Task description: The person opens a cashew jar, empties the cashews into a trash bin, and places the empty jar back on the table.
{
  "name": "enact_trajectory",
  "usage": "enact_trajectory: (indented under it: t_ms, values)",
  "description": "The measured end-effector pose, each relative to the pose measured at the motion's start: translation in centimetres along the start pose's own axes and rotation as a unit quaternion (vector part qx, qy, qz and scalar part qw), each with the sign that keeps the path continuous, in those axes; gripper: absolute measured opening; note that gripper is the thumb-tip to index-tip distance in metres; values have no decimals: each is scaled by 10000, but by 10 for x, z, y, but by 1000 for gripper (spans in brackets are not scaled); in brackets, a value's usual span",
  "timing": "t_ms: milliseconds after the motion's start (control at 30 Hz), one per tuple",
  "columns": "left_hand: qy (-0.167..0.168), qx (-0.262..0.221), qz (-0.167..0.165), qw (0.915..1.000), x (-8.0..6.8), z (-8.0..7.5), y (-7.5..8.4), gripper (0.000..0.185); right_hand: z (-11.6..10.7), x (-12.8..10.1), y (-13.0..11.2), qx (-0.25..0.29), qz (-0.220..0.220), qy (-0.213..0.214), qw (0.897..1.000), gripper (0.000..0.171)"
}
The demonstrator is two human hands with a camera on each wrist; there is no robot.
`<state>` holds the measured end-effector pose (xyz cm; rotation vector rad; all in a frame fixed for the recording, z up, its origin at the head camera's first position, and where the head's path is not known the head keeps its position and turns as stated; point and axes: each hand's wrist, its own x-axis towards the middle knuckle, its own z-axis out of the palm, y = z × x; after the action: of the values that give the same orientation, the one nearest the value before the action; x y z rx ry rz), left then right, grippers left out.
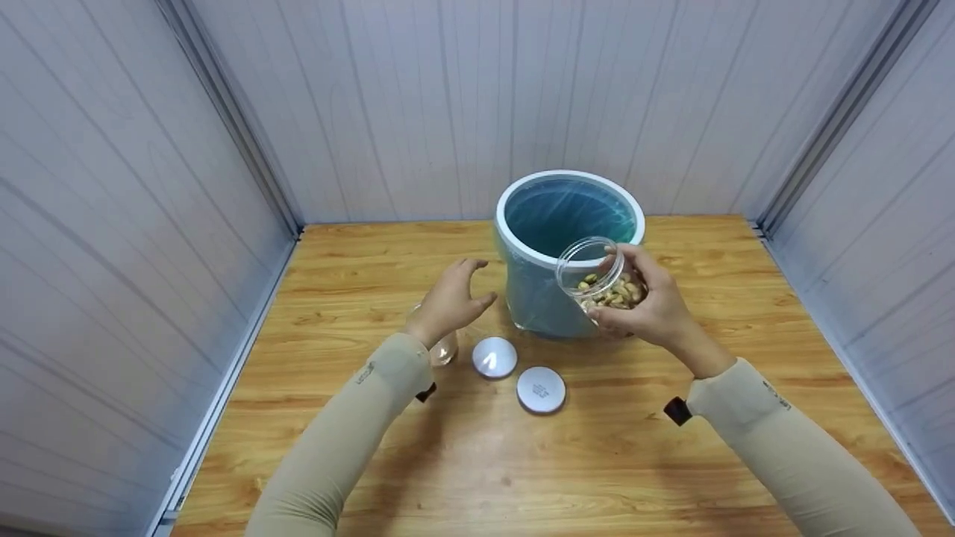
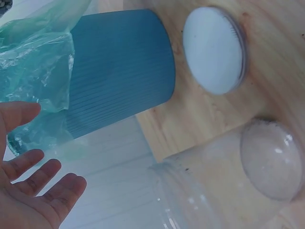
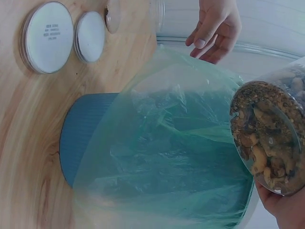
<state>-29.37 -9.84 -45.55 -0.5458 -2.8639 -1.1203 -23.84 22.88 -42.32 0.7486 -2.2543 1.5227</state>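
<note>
My right hand grips a clear jar of nuts, tilted with its uncovered mouth toward the left, at the near rim of a blue bin. In the right wrist view the jar's base shows nuts and brown crumbs behind it. My left hand hangs left of the bin with thumb and fingers spread apart, holding nothing. A second clear jar is partly hidden under the left wrist in the head view; the left wrist view shows this jar looking nearly bare inside.
Two white lids, one plain and one with small print, lie on the wooden table in front of the bin. A thin green bag lines the bin and drapes over its outside. Panelled walls enclose the table.
</note>
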Motion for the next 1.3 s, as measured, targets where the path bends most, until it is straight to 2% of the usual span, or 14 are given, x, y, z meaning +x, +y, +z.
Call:
enact_trajectory:
  t_ms: [400, 833, 1133, 1300]
  values:
    - [162, 83, 269, 9995, 11, -15, 14, 59, -11, 6, -5, 86, 75, 75, 9999, 83]
    - [673, 39, 711, 9952, 24, -29, 30, 50, -23, 10, -7, -204, 324, 308, 9988, 79]
    - [807, -94, 615, 9948, 34, -32, 41, 45, -29, 15, -11, -137, 243, 350, 9990, 77]
    - [842, -273, 480, 9949, 41, -32, 47, 49, -33, 19, -12, -157, 313, 460, 9983, 77]
